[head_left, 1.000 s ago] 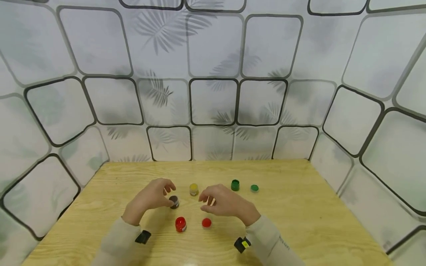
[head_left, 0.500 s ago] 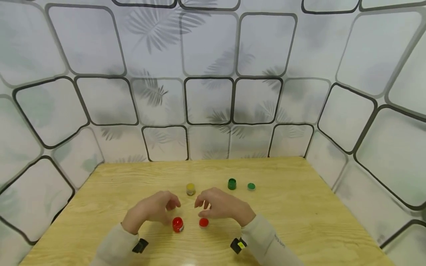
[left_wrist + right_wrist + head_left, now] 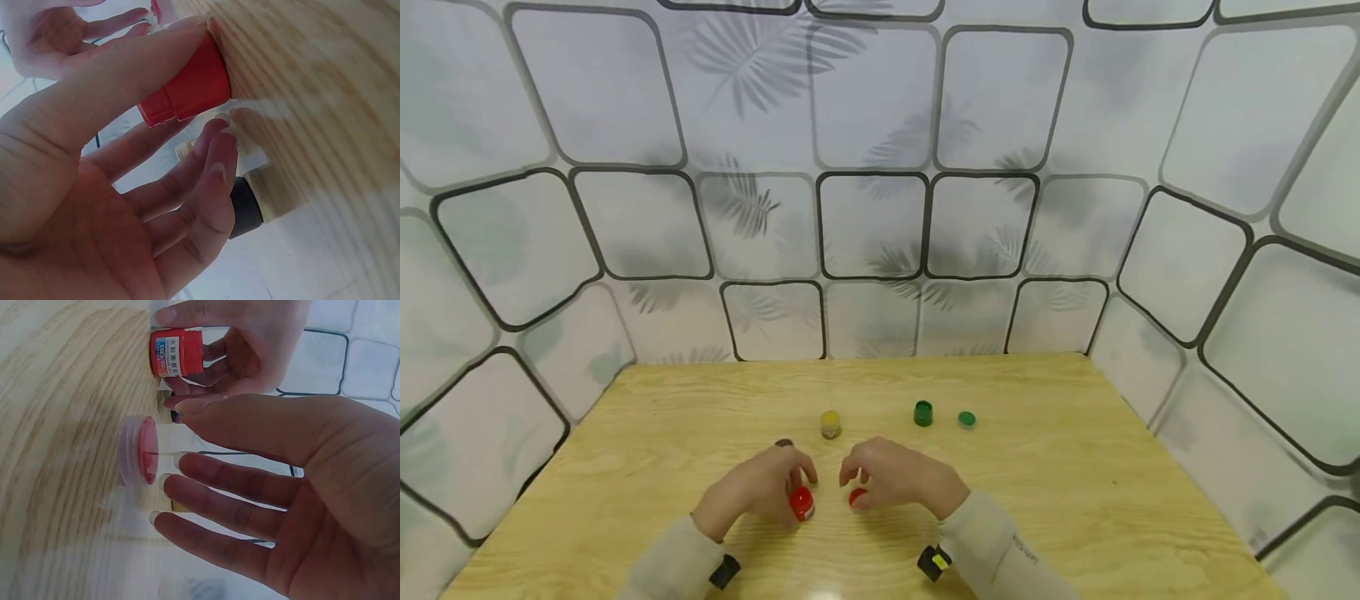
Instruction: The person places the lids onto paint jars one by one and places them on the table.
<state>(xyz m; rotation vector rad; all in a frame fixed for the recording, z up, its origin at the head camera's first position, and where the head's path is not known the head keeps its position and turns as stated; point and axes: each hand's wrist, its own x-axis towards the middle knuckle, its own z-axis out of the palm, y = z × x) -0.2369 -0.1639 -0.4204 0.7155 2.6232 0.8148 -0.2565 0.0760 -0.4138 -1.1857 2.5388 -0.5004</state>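
An open red paint jar point(image 3: 802, 502) stands upright on the wooden table, labelled on its side in the right wrist view. My left hand point(image 3: 758, 488) has its thumb point(image 3: 134, 69) along one side of this jar and its curled fingers at the other, pinching it. Close to the right lies a round clear-rimmed lid point(image 3: 137, 450), red inside. My right hand point(image 3: 901, 475) hovers around that lid, thumb and fingers spread and apart from it. Behind my left hand, a dark paint jar point(image 3: 784, 442) is mostly hidden.
A yellow paint jar point(image 3: 831, 423) stands farther back on the table point(image 3: 1037, 483). An open green jar point(image 3: 922, 413) and its green lid point(image 3: 967, 419) are at the back right. Patterned walls point(image 3: 872, 225) rise behind the table and at both sides.
My left hand has left the dark jar and come nearer and rightward to the red jar, now between thumb and fingers. My right hand has lowered toward the red lid.
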